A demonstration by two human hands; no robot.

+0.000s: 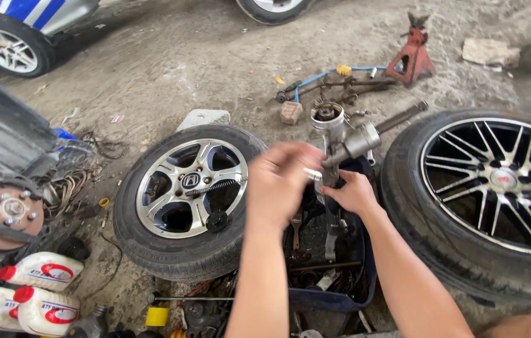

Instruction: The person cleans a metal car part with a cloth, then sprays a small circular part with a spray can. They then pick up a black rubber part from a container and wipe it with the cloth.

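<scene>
A grey metal steering-gear assembly (350,141) with a long shaft stands upright over a dark blue basin (366,285) between two wheels. My left hand (281,181) is blurred, raised in front of the assembly, and pinches a small silver cylindrical part (312,174). Just below the housing, my right hand (354,193) grips the lower end of the assembly. Inside the basin lie dark, oily tools and parts.
A silver-rimmed wheel (187,197) lies flat on the left with a spring and black cap on it. A black-spoked wheel (497,194) lies on the right. White red-capped bottles (34,291) stand lower left beside a brake disc (2,209). A red jack stand (411,56) and tools are behind.
</scene>
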